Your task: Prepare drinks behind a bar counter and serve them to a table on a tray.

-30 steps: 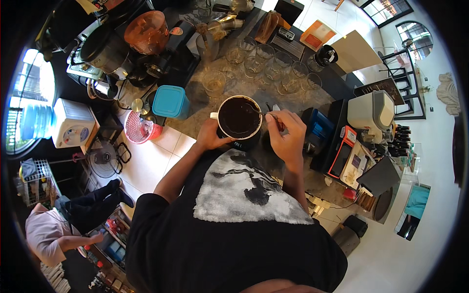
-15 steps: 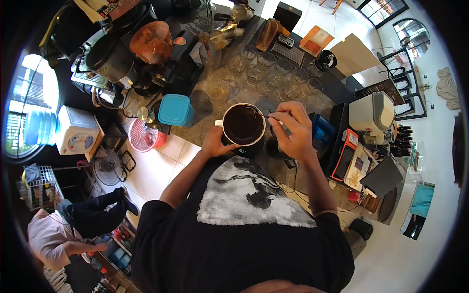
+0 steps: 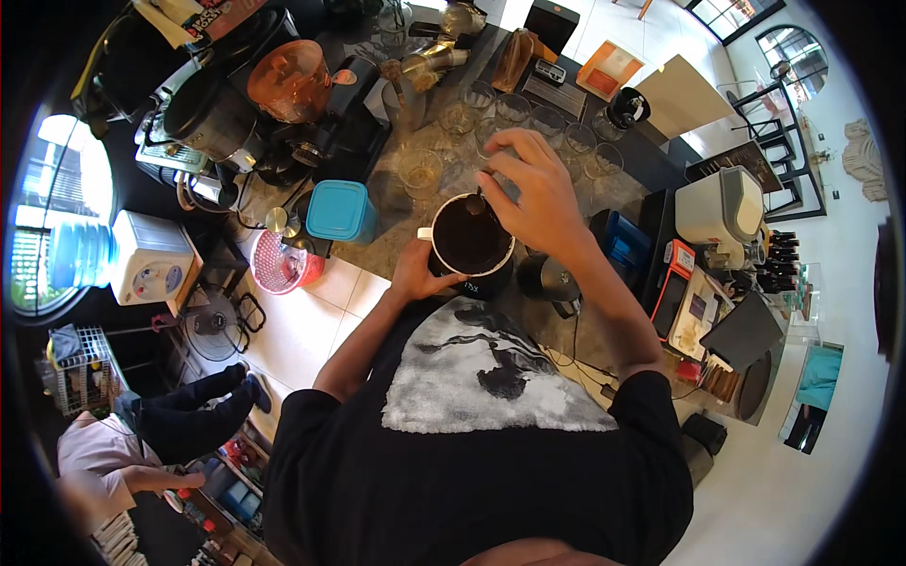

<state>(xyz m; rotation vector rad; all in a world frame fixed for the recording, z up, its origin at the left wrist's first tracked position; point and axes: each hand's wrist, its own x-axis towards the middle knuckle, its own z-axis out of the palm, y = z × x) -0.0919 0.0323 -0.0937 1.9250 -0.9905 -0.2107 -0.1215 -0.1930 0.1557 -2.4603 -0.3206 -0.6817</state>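
Note:
A white-rimmed mug (image 3: pixel 513 247) with a small handle on its left side holds something dark brown, nearly black. It stands over a black scale with a lit display (image 3: pixel 474 287). My left hand (image 3: pixel 415 272) grips the mug's near left side, the thumb lying along the near rim. Above the far right rim my right hand (image 3: pixel 538 189) pinches a small spoon (image 3: pixel 477 203), its dark bowl at the far inner edge of the mug. The spoon's handle is mostly hidden by my fingers. A black metal pitcher (image 3: pixel 545 280) stands right of the mug, under my right forearm.
Several clear glasses (image 3: pixel 512 111) stand beyond the mug. A blue-lidded container (image 3: pixel 340 211) sits at left, near a coffee grinder with an orange hopper (image 3: pixel 291 79). A pink basket (image 3: pixel 276 261) is lower left. Another person (image 3: pixel 123 453) is at far lower left.
My right hand has moved away from me and slightly left, raised with the wrist bent, bringing the spoon from the mug's right rim to its far edge. My left hand keeps its grip.

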